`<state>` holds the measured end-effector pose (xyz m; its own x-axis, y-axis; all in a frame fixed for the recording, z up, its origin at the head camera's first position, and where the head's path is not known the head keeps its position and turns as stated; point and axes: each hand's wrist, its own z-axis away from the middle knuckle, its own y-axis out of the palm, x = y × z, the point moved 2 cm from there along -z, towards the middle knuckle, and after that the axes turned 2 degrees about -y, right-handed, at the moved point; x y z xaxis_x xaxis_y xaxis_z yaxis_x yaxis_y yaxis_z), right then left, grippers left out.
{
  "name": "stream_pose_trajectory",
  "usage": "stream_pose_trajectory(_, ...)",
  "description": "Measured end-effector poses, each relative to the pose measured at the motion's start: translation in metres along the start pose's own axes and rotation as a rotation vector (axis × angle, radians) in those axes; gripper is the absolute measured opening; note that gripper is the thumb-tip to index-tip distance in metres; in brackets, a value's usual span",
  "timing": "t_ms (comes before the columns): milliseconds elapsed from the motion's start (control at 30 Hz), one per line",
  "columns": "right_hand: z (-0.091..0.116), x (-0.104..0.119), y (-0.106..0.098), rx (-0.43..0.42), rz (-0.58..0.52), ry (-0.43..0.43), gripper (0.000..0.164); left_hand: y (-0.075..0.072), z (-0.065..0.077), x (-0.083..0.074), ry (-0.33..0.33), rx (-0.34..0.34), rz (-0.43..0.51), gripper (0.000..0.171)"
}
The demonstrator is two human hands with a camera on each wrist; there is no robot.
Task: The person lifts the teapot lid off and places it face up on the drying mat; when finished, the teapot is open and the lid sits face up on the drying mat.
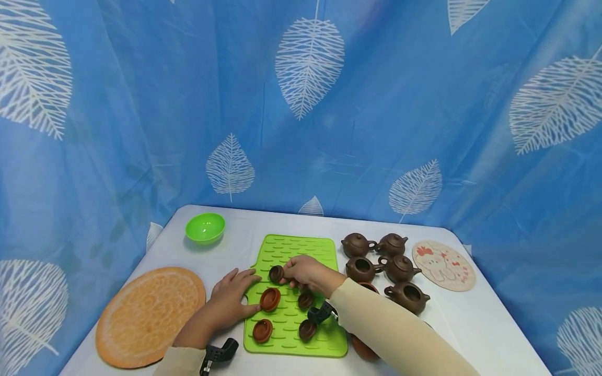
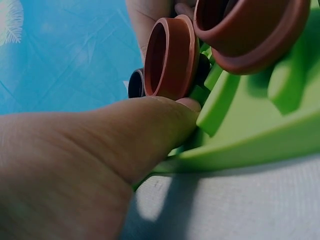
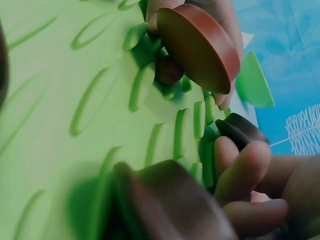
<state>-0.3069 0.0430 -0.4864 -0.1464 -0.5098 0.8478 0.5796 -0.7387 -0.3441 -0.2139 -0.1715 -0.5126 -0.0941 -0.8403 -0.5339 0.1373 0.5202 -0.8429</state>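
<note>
On a green ribbed mat (image 1: 293, 250), my right hand (image 1: 308, 274) pinches a small dark brown teapot lid (image 1: 276, 273) between thumb and fingers near the mat's left side. The left hand (image 1: 230, 297) lies at the mat's left edge, fingers spread, its thumb right beside a reddish-brown lid (image 1: 270, 299). Another reddish lid (image 1: 262, 330) sits nearer me. Two more dark lids, one under the right wrist (image 1: 305, 299) and one closer to the front (image 1: 308, 330), form a second column. In the left wrist view, the thumb (image 2: 150, 120) overlaps the lower rim of a reddish lid (image 2: 172, 57).
Several dark brown teapots (image 1: 401, 269) stand right of the mat, some with lids, some without. A reddish pot (image 1: 364, 349) is partly hidden by the right sleeve. A green bowl (image 1: 205, 228), an orange round placemat (image 1: 150, 318) and a round bunny mat (image 1: 444, 265) lie around.
</note>
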Motion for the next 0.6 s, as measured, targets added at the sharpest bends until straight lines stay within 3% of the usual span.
stream_pose_trajectory(133,0.001,0.004,0.001,-0.019,0.048,0.019,0.014,0.000,0.000,0.000,0.004,0.004,0.008,0.070)
stream_pose_trajectory(400,-0.001,0.007,-0.001,-0.012,0.016,0.028,0.018,-0.002,-0.002,0.000,0.009,-0.004,-0.001,0.071)
stream_pose_trajectory(600,0.010,0.005,-0.010,-0.028,0.068,-0.023,0.015,-0.001,0.000,0.000,0.001,0.003,0.007,0.071)
